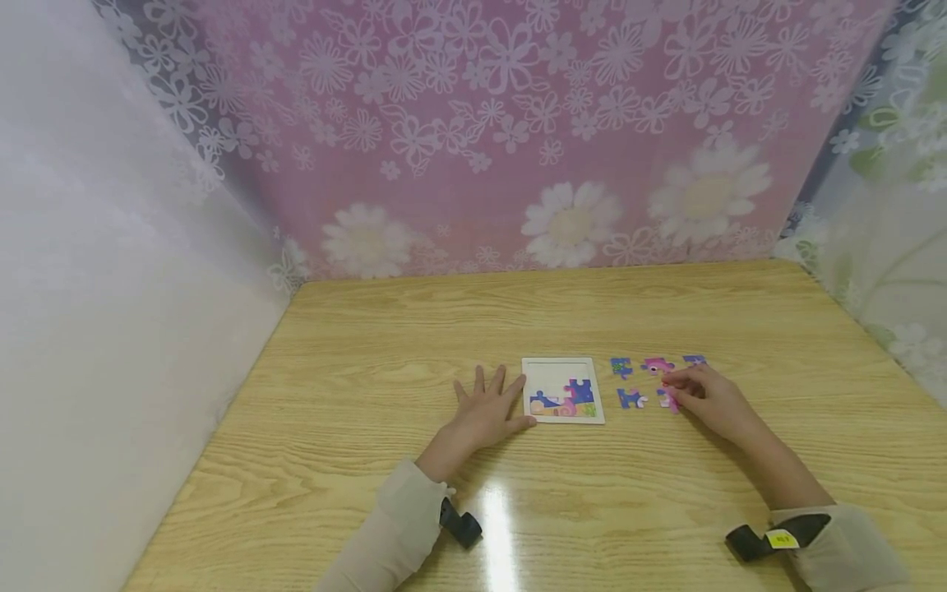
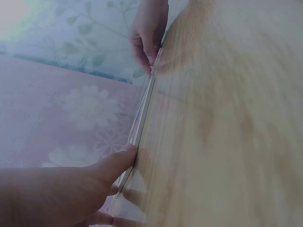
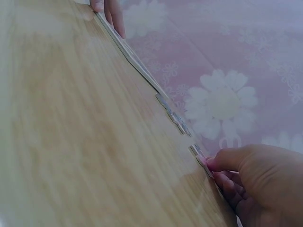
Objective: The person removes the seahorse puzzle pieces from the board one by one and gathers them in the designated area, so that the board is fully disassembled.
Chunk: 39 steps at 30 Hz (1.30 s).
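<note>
My left hand (image 1: 484, 413) lies on the table with fingers spread. Its index finger and thumb touch the left side of a square white puzzle tray (image 1: 570, 420). Inside, joined pieces (image 1: 580, 391) with blue, pink and yellow print fill the bottom row and part of the right side; bare white backing shows above. Right of the tray, my right hand (image 1: 713, 400) pinches a pink-and-blue puzzle piece (image 1: 672, 400) between thumb and fingers. In the right wrist view the thumb presses the edge of this piece (image 3: 200, 159), low at the tabletop.
Loose puzzle pieces lie between tray and right hand: a blue-green one (image 1: 621, 367), a pink one with an eye (image 1: 656, 366), a blue one (image 1: 695, 360) and a blue-and-pink one (image 1: 631, 399). Floral curtains (image 1: 473, 148) hang behind the wooden table (image 1: 414, 329).
</note>
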{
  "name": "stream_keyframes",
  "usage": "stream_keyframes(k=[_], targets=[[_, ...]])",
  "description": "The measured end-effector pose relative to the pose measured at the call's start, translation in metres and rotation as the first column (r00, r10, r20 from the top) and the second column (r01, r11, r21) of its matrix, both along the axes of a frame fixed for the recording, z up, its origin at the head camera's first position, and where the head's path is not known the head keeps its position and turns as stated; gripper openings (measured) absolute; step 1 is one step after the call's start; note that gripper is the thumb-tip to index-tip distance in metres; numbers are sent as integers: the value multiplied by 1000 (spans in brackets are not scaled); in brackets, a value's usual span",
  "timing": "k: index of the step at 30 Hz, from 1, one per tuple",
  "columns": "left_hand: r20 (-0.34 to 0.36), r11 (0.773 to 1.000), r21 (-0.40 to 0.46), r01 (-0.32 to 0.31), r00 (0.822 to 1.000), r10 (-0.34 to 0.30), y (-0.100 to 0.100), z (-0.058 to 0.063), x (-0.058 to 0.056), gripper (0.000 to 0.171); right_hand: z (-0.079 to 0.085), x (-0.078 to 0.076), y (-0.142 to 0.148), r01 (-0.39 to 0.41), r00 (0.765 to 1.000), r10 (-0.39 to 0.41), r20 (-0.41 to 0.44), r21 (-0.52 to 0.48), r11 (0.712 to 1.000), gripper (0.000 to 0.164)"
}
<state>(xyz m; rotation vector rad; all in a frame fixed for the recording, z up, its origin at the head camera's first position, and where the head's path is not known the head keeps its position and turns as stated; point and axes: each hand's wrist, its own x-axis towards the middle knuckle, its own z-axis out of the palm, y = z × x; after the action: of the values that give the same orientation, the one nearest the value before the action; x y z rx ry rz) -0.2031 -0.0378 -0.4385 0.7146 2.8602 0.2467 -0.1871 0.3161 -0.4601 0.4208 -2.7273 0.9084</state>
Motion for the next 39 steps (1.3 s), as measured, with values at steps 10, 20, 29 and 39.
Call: stream_keyframes(k=[10, 20, 29, 39], targets=[[1, 1000, -6, -2, 1000, 2, -2, 1, 0, 72, 0, 0, -1, -5, 1000, 6, 22, -29, 1000, 16], [0, 1000, -1, 6, 1000, -6, -2, 1, 0, 72, 13, 0, -7, 40, 997, -34, 69, -83, 996, 20], [8, 1000, -13, -5, 1000, 5, -2, 2, 0, 72, 35, -9, -41, -81, 994, 90, 64, -132, 988, 23], [15, 1000, -11, -4, 1000, 4, -1, 3, 0, 72, 42, -21, -82, -201, 963, 223, 154, -147, 969, 21]])
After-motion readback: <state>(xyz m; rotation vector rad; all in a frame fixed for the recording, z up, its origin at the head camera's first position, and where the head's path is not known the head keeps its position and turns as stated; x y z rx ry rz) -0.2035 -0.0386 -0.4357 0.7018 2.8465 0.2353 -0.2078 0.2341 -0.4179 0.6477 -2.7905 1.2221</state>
